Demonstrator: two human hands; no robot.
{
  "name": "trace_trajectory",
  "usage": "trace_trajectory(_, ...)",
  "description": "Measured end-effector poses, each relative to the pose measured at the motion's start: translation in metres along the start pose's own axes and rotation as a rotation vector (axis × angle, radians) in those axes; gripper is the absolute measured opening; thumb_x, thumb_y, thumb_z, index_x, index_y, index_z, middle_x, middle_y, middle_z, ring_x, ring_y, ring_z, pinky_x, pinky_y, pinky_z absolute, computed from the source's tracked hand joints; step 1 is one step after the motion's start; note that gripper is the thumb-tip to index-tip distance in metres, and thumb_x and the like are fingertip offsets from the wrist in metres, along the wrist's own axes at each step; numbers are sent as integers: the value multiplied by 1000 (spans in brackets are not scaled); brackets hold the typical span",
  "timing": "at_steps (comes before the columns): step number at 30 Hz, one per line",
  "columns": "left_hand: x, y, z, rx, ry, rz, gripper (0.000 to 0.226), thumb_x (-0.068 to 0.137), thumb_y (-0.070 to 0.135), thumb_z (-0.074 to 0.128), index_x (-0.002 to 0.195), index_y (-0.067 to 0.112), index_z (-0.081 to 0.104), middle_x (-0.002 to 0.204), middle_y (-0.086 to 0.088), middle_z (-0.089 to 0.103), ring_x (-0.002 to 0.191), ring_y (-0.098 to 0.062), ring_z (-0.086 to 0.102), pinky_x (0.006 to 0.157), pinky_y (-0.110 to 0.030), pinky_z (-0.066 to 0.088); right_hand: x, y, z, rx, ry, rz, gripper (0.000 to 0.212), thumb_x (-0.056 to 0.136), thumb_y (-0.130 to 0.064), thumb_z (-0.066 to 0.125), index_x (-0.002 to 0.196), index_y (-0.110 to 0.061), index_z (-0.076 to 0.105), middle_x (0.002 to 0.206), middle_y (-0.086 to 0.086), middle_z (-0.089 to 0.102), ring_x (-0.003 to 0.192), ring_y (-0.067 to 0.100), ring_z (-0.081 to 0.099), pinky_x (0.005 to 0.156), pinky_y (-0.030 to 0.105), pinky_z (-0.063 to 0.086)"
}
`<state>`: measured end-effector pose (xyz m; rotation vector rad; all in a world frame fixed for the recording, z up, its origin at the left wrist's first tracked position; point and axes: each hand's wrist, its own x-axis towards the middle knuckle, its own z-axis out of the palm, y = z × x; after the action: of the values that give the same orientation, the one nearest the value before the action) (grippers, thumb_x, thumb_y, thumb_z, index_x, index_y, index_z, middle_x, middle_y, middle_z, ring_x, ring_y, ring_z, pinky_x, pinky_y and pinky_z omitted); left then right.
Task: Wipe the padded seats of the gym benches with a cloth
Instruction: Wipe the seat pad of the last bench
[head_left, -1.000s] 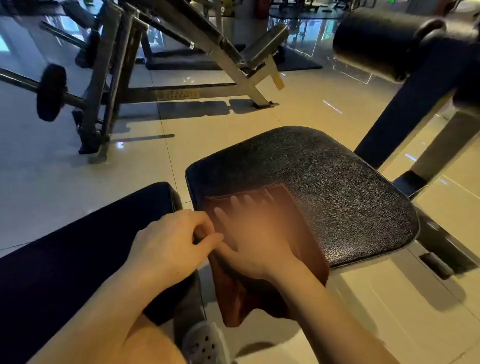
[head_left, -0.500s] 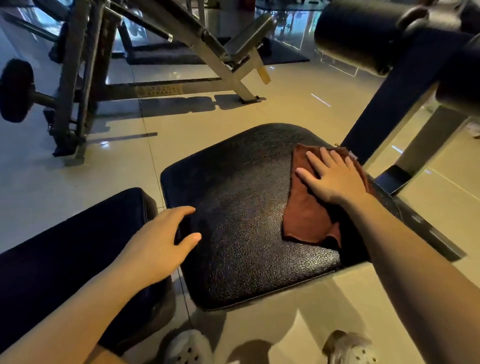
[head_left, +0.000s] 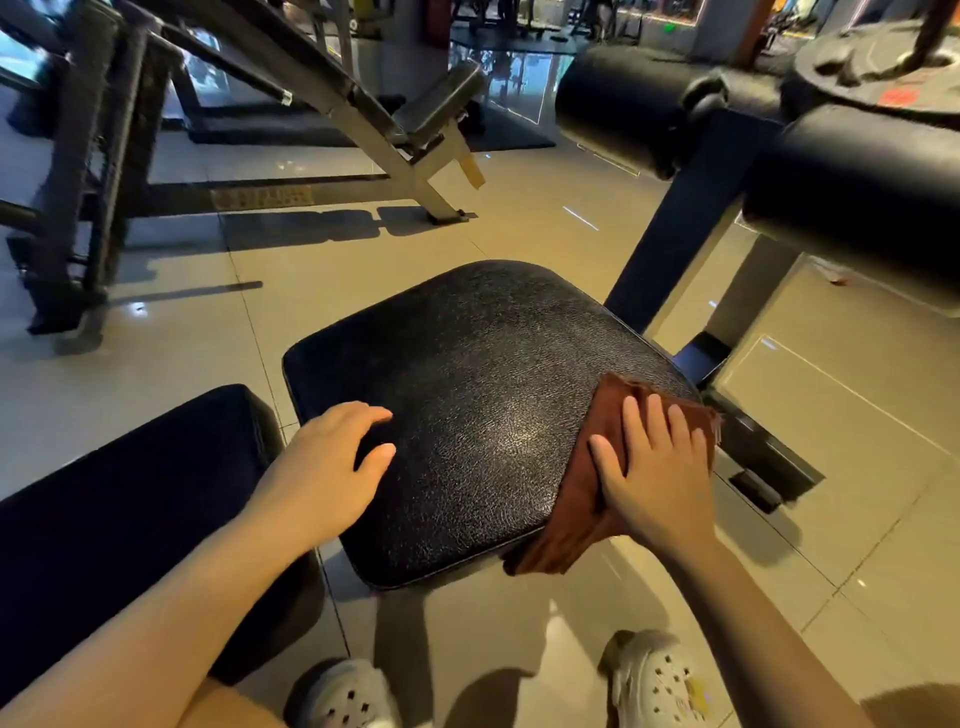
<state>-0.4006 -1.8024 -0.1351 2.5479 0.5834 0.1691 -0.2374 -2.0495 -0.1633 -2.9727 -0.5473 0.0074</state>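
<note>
At the frame's lower right, our flat right hand (head_left: 655, 467) presses the rust-brown cloth (head_left: 582, 499) onto the black textured padded bench (head_left: 483, 395); our left hand (head_left: 332, 467), fingers loose and holding nothing, steadies it

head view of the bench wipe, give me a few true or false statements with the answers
1. The right hand presses the brown cloth flat on the seat pad. True.
2. The cloth lies in the middle of the seat pad. False: it sits at the pad's right edge, partly hanging over it.
3. The left hand holds a spray bottle. False: it holds nothing and rests at the pad's left edge.
4. Two light clogs stand on the tiled floor. True.
</note>
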Motion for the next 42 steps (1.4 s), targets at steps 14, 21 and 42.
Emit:
trace_trajectory(14,30,-61,28,159,97,30,78,84,70,5,150,31,16,160,4,13,147,-12,4,119,-36,4,104,-14,-8,-91,-100,-190,79,91,-72,10,157,-29,2,164,-1,-7,151,19,-6,120,40,-6)
trace_trajectory(21,29,-61,36,94,146,44,69,86,74,3,148,44,5,159,18,0,144,4,-9,116,-31,7,210,-51,1,-115,-53,-245,80,94,-69,13,157,-21,10,164,5,3,150,26,5,120,43,3)
trace_trajectory(42,28,-63,24,-508,587,-60,48,92,42,31,139,33,31,143,13,32,129,15,28,105,-5,20,70,-253,42,-63,-229,-903,69,98,-62,22,157,-28,7,164,4,-3,150,23,-8,121,44,-6)
